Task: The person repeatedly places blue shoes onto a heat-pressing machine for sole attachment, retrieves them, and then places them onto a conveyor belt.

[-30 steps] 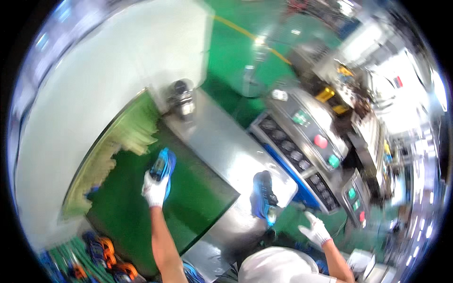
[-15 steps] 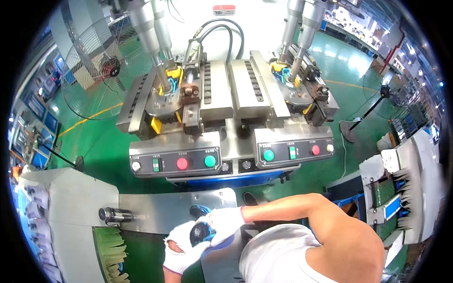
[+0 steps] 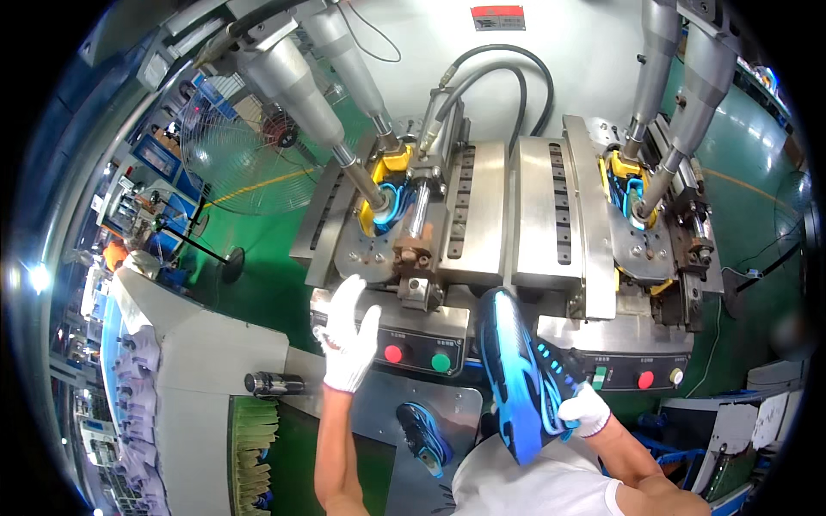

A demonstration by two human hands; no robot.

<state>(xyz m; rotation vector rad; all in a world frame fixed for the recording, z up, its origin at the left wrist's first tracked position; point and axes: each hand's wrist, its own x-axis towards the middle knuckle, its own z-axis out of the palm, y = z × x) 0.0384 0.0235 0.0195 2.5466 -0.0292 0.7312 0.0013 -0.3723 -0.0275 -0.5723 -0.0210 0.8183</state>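
Across the head view, before a twin-station press [image 3: 482,215], wearing white gloves and holding both hands well apart. Clamping the right hand [image 3: 587,410] on the black side of a blue shoe [image 3: 516,378], holding it in mid-air in front of the gap between the left control panel [image 3: 417,348] and the right control panel [image 3: 624,371], lengthwise toward the press, with the blue sole facing the camera. Holding the left hand [image 3: 348,340] in front of the left control panel with its fingers spread; being unable to tell any contact with the panel. Seeing a second shoe [image 3: 420,433] resting on the steel table [image 3: 370,404], below and left of the gripped one. Seeing also blue-and-black shoes seated under the metal rods, one [image 3: 391,205] at the left station and one [image 3: 635,198] at the right. Noticing, farther left, a black-and-silver bottle [image 3: 275,383] lying beside the pale green fringe [image 3: 252,439].
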